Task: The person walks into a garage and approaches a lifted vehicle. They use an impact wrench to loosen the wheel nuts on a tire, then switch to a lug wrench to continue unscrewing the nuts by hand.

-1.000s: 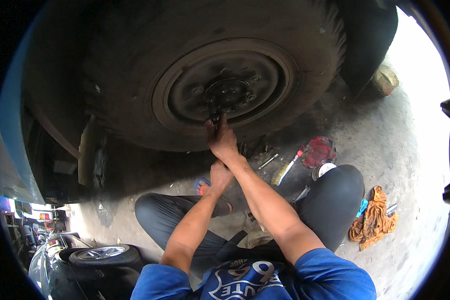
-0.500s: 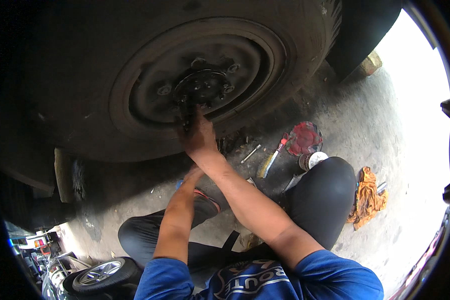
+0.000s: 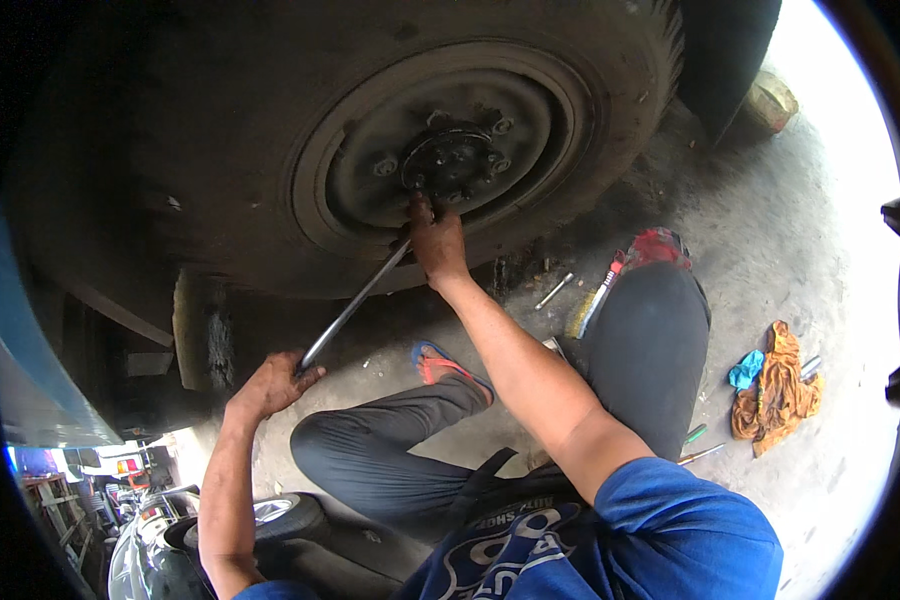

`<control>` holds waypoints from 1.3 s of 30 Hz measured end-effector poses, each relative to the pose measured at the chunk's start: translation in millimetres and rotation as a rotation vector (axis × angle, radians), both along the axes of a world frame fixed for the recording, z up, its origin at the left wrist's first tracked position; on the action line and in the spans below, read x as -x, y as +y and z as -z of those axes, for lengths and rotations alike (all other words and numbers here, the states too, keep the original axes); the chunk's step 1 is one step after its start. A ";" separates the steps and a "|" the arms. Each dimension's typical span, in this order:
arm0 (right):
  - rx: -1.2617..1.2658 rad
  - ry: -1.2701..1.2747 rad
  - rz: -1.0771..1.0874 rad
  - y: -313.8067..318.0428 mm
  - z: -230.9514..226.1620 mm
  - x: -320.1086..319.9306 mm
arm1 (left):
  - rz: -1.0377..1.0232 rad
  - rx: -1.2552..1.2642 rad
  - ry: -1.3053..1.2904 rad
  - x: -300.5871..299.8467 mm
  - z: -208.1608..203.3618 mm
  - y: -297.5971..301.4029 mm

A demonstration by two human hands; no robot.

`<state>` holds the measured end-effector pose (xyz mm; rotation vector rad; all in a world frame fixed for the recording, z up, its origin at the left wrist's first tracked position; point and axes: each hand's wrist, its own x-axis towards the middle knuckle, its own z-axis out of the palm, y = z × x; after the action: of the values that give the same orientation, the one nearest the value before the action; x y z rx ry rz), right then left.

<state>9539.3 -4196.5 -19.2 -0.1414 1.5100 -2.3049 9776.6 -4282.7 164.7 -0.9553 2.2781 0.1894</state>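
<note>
A large dark wheel [image 3: 365, 195] fills the upper part of the head view, its round hub [image 3: 450, 165] ringed by bolts. A long metal wrench bar [image 3: 355, 308] slants from the lower left up to the hub. My left hand [image 3: 270, 388] grips its lower end, thumb extended along it. Up at the hub's lower edge, my right hand [image 3: 437, 243] closes around the bar's upper end, fingertips touching near the bolts. The bar's head is hidden behind the fingers and in shadow.
A small socket tool [image 3: 555, 291], a brush [image 3: 595, 302] and a red round item [image 3: 660, 247] lie by my right knee. Farther right are an orange rag [image 3: 775, 390], a blue cloth [image 3: 745, 370] and a screwdriver [image 3: 695, 435]. A spare wheel [image 3: 285, 518] stands lower left.
My left hand has moved away from the hub, down and left, to the far end of the bar. My right hand stays at the hub. The view has shifted.
</note>
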 end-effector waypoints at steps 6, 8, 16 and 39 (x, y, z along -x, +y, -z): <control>0.007 -0.051 -0.002 6.4 -4.2 5.2 | 0.031 0.196 0.229 -30.7 0.0 -13.1; 0.042 -0.116 -0.087 7.4 -5.0 4.6 | -0.062 0.229 0.230 -56.7 -2.0 -24.3; 0.091 -0.077 0.107 -14.9 3.3 -0.1 | -1.084 -0.408 1.578 -121.2 62.3 -34.7; 0.430 -0.819 -0.248 -5.0 -6.2 5.7 | -0.356 -0.320 2.107 78.0 -201.6 54.8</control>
<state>9533.6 -4201.5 -13.0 0.4298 0.5551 -2.0509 9698.6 -4227.9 366.3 -1.0054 3.2668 2.6475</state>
